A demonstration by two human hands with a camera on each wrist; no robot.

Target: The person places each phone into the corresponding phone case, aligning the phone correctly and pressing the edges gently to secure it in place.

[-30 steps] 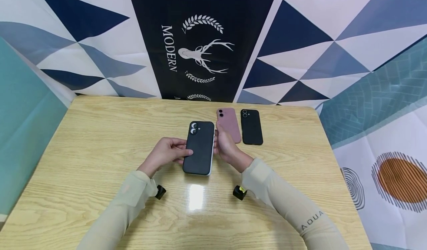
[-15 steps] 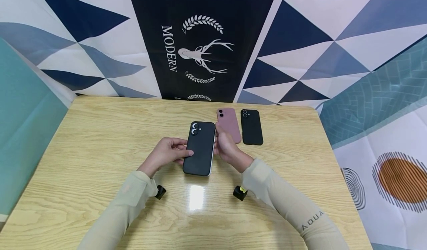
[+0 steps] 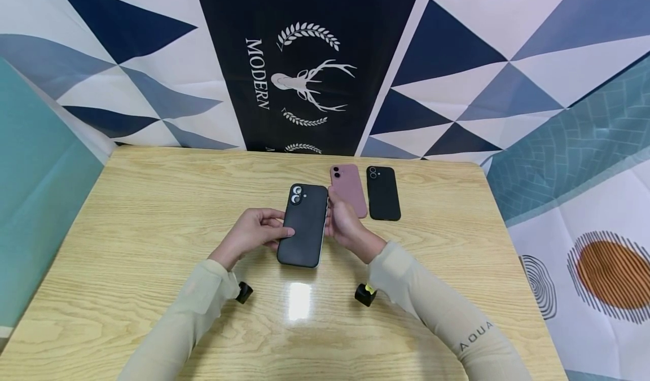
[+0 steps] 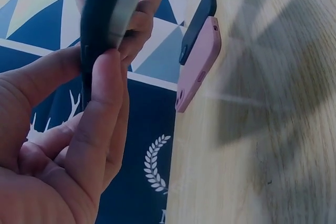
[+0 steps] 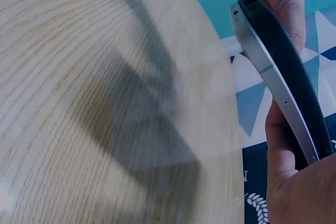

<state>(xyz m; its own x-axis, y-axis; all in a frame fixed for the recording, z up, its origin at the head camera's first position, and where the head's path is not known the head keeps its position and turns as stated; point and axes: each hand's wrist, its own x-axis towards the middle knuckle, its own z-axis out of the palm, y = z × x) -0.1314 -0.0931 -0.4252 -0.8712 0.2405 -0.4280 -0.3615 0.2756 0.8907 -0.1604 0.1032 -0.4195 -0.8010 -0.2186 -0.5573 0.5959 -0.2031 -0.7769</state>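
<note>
Both hands hold a silver-edged smartphone (image 5: pixel 286 103) with a black phone case (image 3: pixel 303 228) over its back, raised above the table. My left hand (image 3: pixel 254 233) pinches its left edge, thumb on the case and fingers underneath. Along the right edge, my right hand (image 3: pixel 347 224) grips it with curled fingers partly hidden behind. In the right wrist view the silver side shows bare beside the case, so the case does not cover that side there. The camera end points away from me. How the case sits along the left edge is unclear.
Lying on the wooden table (image 3: pixel 167 200) are a pink phone or phone case (image 3: pixel 349 189) just beyond my right hand and a black one (image 3: pixel 383 193) to its right. A patterned cloth (image 3: pixel 315 8) hangs behind the table's far edge.
The smartphone and case have shifted and turned very slightly. Less of the pale strip along the right edge shows in the head view. Both hands keep nearly the same place.
</note>
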